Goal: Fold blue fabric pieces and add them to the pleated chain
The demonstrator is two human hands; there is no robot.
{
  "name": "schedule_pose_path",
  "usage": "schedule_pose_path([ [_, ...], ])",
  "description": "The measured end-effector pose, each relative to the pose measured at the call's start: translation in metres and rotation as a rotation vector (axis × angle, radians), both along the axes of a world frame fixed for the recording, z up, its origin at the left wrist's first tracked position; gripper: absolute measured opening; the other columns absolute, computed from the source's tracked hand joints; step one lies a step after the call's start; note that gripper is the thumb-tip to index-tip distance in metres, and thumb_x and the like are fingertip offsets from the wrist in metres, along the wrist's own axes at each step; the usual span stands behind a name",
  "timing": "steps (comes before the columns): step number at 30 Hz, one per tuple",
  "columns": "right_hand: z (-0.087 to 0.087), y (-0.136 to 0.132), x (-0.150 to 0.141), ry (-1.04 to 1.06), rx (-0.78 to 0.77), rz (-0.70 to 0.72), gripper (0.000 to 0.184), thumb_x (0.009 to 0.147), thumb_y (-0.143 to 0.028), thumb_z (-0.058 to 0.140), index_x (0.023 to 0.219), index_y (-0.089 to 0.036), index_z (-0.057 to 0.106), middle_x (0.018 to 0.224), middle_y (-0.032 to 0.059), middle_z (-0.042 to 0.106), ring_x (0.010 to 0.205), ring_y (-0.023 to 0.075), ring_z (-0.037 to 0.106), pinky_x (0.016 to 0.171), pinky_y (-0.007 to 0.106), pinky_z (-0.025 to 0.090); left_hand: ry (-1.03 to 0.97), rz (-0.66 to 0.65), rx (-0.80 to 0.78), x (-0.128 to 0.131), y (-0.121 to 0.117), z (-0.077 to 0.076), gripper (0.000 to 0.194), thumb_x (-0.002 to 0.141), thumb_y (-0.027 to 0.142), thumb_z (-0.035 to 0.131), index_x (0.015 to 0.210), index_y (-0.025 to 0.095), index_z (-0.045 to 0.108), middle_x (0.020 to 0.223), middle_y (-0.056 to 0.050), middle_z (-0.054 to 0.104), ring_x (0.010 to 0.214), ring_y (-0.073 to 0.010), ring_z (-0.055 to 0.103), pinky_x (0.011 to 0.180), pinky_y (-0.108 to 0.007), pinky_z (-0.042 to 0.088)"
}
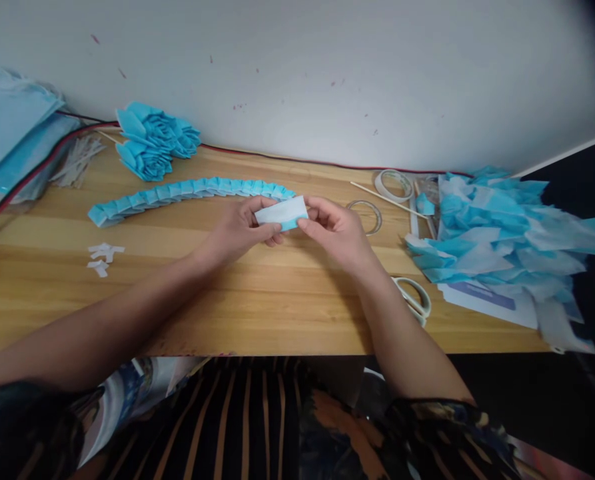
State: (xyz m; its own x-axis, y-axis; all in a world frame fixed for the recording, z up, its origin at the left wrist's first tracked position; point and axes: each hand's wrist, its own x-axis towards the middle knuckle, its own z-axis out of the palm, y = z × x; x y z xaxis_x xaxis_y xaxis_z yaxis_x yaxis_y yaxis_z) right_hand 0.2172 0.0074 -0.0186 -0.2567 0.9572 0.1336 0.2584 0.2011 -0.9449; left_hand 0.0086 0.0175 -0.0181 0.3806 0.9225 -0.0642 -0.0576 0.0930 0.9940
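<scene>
A small strip of paper (pixel 281 212), white with a light blue lower edge, is held above the middle of the wooden table. My left hand (pixel 250 223) pinches its left end between thumb and fingers. At the right end, the thumb and fingers of my right hand (pixel 330 227) grip the same strip. Just behind the hands, a curved row of folded light blue paper pieces (pixel 177 193) lies on the table, its right end partly hidden by the strip and my left hand.
Blue paper flowers (pixel 154 140) lie at the back left, near a plastic-wrapped blue stack (pixel 12 127). White scraps (pixel 102 255) lie front left. Tape rolls (pixel 394 185), a thin stick (pixel 382 198), scissors (pixel 417 300) and a crumpled blue-white pile (pixel 507 233) are on the right.
</scene>
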Motion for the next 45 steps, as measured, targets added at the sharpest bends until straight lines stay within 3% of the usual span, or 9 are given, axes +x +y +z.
schedule_pose_path([
  [6,0.003,-0.001,0.001,-0.033,-0.028,0.003,0.018,0.083,-0.037,0.072,0.092,-0.022,0.068,0.072,-0.0041,0.060,0.065,0.0120,0.051,0.061,0.026,0.040,0.007,0.061,0.045,-0.002,0.001,0.001,0.032,0.079,0.008,0.073,0.107,0.016,0.059,0.067,0.003,0.070,0.061,-0.0120,0.069,0.061,-0.022,0.054],
  [10,0.004,-0.001,-0.001,0.002,-0.064,0.010,0.017,0.083,-0.036,0.070,0.092,-0.022,0.066,0.075,-0.0031,0.061,0.068,0.0131,0.054,0.064,0.027,0.043,-0.062,0.127,0.071,-0.004,0.003,0.000,0.043,0.078,0.008,0.074,0.117,0.017,0.059,0.074,0.003,0.070,0.065,-0.0117,0.068,0.065,-0.024,0.055],
  [13,0.004,-0.001,-0.003,0.058,-0.052,-0.042,0.021,0.083,-0.040,0.071,0.093,-0.022,0.065,0.077,-0.0024,0.063,0.072,0.0141,0.059,0.069,0.028,0.048,-0.197,0.178,0.026,-0.003,0.002,0.000,0.055,0.076,0.014,0.080,0.126,0.022,0.060,0.092,0.000,0.073,0.077,-0.0135,0.070,0.068,-0.025,0.056],
  [16,0.003,0.000,-0.004,0.168,-0.026,-0.102,0.027,0.082,-0.044,0.073,0.095,-0.023,0.063,0.079,-0.0018,0.066,0.075,0.0145,0.062,0.072,0.029,0.051,-0.300,0.082,-0.101,-0.001,-0.003,0.000,0.045,0.076,0.028,0.087,0.116,0.023,0.068,0.105,-0.004,0.073,0.087,-0.0161,0.071,0.070,-0.027,0.058],
  [20,0.000,0.000,-0.006,0.230,-0.019,-0.090,0.033,0.080,-0.044,0.076,0.102,-0.023,0.064,0.079,-0.0030,0.069,0.073,0.0134,0.064,0.073,0.029,0.053,-0.311,-0.041,-0.192,0.003,-0.009,-0.005,0.034,0.075,0.040,0.090,0.096,0.017,0.076,0.100,-0.006,0.074,0.084,-0.0147,0.068,0.069,-0.026,0.056],
  [30,-0.008,-0.002,-0.012,0.178,-0.072,-0.049,0.060,0.081,-0.040,0.079,0.134,-0.020,0.059,0.086,-0.0001,0.076,0.077,0.0149,0.068,0.075,0.030,0.054,-0.377,0.063,-0.266,0.001,-0.002,-0.012,0.027,0.075,0.036,0.089,0.079,0.015,0.074,0.082,-0.004,0.074,0.073,-0.0122,0.065,0.066,-0.025,0.051],
  [37,-0.007,-0.003,-0.013,0.177,-0.085,-0.031,0.057,0.079,-0.042,0.081,0.129,-0.023,0.063,0.089,-0.0011,0.076,0.077,0.0146,0.066,0.074,0.029,0.053,-0.385,0.083,-0.229,-0.001,0.000,-0.014,0.026,0.072,0.033,0.091,0.074,0.014,0.074,0.073,-0.003,0.070,0.069,-0.0128,0.063,0.065,-0.027,0.048],
  [42,0.001,-0.005,-0.011,0.162,-0.047,-0.037,0.046,0.085,-0.058,0.075,0.115,-0.023,0.069,0.082,-0.0012,0.069,0.076,0.0159,0.064,0.075,0.032,0.054,-0.351,0.123,-0.201,-0.001,0.001,-0.014,0.028,0.070,0.034,0.092,0.070,0.014,0.072,0.070,-0.002,0.069,0.067,-0.0118,0.062,0.065,-0.026,0.048],
  [45,0.001,-0.006,-0.011,0.156,-0.038,-0.027,0.052,0.086,-0.066,0.071,0.115,-0.023,0.069,0.084,0.0001,0.068,0.078,0.0166,0.063,0.076,0.034,0.054,-0.314,0.128,-0.182,0.000,0.001,-0.014,0.030,0.070,0.036,0.092,0.067,0.015,0.071,0.068,-0.002,0.069,0.065,-0.0116,0.061,0.064,-0.027,0.047],
])
